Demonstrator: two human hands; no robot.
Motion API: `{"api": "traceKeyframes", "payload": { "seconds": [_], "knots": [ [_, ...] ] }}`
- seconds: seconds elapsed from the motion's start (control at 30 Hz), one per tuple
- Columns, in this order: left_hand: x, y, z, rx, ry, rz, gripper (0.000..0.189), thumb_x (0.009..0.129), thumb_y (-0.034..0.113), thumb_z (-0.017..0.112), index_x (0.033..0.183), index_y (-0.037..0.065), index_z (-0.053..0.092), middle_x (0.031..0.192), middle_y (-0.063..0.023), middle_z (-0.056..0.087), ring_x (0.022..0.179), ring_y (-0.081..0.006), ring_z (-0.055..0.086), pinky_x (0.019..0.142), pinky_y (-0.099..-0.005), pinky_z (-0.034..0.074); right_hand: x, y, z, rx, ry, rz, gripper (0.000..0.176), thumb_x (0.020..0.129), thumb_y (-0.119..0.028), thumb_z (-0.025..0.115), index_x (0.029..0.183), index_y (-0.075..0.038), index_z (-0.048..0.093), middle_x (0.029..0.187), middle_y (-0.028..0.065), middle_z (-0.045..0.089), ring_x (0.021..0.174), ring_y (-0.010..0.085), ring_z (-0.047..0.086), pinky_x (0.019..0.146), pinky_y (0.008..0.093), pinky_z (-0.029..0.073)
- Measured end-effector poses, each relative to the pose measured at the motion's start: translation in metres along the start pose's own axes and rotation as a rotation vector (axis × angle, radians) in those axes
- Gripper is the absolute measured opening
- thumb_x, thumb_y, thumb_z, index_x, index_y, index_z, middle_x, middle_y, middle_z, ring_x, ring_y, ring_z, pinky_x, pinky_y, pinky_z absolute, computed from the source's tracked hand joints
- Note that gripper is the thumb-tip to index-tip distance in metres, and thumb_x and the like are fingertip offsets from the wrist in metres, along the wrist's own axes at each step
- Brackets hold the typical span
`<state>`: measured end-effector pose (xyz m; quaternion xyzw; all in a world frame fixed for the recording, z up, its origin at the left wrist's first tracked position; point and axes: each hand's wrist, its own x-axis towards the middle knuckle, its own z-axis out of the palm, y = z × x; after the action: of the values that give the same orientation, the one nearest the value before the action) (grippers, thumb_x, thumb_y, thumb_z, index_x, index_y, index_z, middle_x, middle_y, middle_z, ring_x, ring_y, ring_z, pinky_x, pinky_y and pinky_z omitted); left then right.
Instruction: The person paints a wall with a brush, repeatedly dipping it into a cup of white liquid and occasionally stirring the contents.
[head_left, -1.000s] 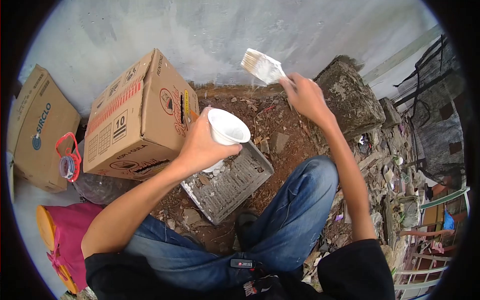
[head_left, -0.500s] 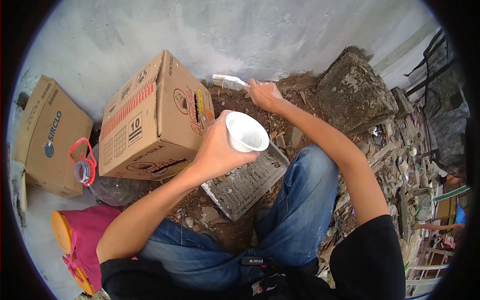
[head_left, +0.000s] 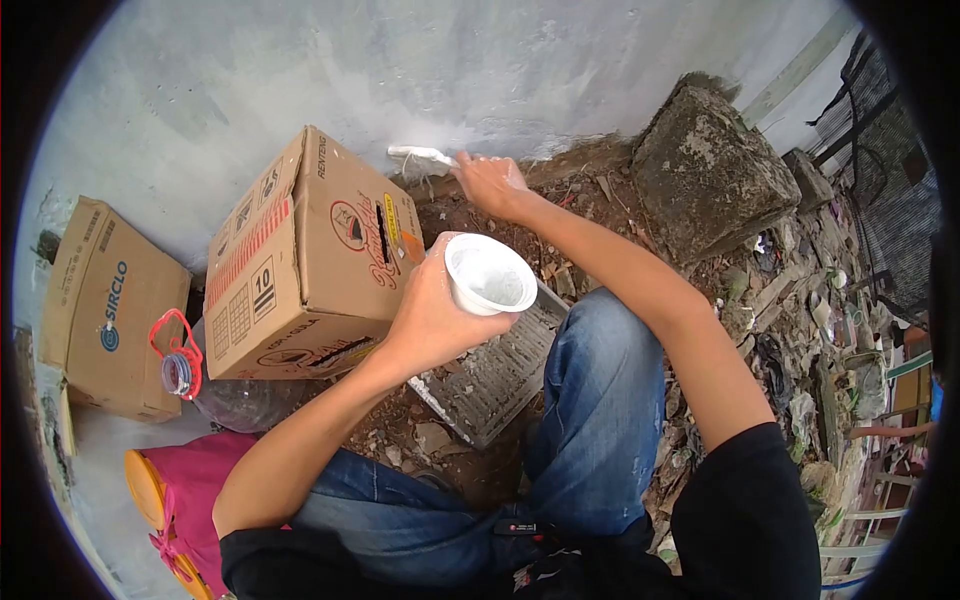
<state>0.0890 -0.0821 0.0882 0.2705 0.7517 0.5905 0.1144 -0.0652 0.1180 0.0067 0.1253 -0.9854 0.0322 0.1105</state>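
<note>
At the foot of the grey wall [head_left: 300, 60] — brush on plaster, cup in hand.
From the left: a cardboard box [head_left: 300, 260] stands on the dirt ground [head_left: 600, 190] against the wall's lower edge. The left hand [head_left: 425, 315] is wrapped around a white cup [head_left: 490, 275], fingers curled on its side, above a ribbed grey tray [head_left: 495, 365]. The right hand [head_left: 487, 185] is closed around a paintbrush [head_left: 418, 156] — bristles touching the wall just beside the box's top corner. A mossy stone block [head_left: 710, 170] sits further right.

Dirt ground [head_left: 592, 188], cardboard box [head_left: 310, 260], paint tray [head_left: 500, 365]
</note>
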Motion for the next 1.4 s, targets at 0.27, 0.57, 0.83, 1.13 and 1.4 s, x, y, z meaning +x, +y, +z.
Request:
{"api": "traceKeyframes", "payload": {
  "seconds": [0.27,0.57,0.83,1.13,1.4],
  "knots": [
    [-0.003,-0.001,0.0,0.048,0.008,0.037,0.067,0.059,0.015,0.088,0.115,0.0,0.053,0.108,-0.011,0.064,0.104,-0.019,0.061,0.094,-0.034,0.047,-0.048,0.08,-0.03,-0.02,-0.097,0.44,0.035,0.102,-0.033,0.038,0.111,-0.003,0.055,0.098,0.0212,0.069,0.088,0.039,0.069,0.075,0.0508,0.054],
    [-0.004,0.006,0.006,0.003,-0.029,0.076,0.066,0.059,0.014,0.088,0.114,0.0,0.053,0.107,-0.0106,0.063,0.103,-0.0185,0.061,0.093,-0.033,0.048,-0.084,0.084,-0.039,-0.16,-0.104,0.392,0.036,0.097,-0.034,0.043,0.103,-0.001,0.057,0.085,0.0211,0.07,0.079,0.0386,0.07,0.071,0.0486,0.056],
    [-0.003,0.003,0.006,-0.045,-0.056,0.061,0.067,0.06,0.011,0.087,0.116,0.001,0.053,0.108,-0.0095,0.063,0.103,-0.0171,0.061,0.092,-0.0325,0.048,-0.023,0.008,-0.018,-0.064,-0.008,0.068,0.032,0.097,-0.03,0.046,0.102,-0.002,0.059,0.087,0.0195,0.07,0.077,0.0354,0.07,0.069,0.0477,0.056],
    [-0.001,-0.001,0.006,-0.031,-0.04,0.078,0.068,0.059,0.011,0.088,0.117,0.001,0.053,0.108,-0.0094,0.063,0.103,-0.017,0.061,0.093,-0.0327,0.047,0.005,-0.012,0.0,-0.016,-0.097,0.094,0.033,0.096,-0.029,0.046,0.104,-0.001,0.062,0.091,0.0182,0.07,0.083,0.0348,0.07,0.074,0.0487,0.055],
    [-0.004,0.004,0.006,-0.019,-0.053,0.064,0.069,0.059,0.012,0.088,0.117,0.0,0.053,0.109,-0.0101,0.063,0.104,-0.0179,0.061,0.093,-0.0329,0.047,-0.052,0.076,-0.017,-0.087,-0.079,0.408,0.039,0.094,-0.032,0.045,0.097,0.0,0.066,0.09,0.0195,0.071,0.084,0.037,0.07,0.076,0.0484,0.055]
  ]
}}
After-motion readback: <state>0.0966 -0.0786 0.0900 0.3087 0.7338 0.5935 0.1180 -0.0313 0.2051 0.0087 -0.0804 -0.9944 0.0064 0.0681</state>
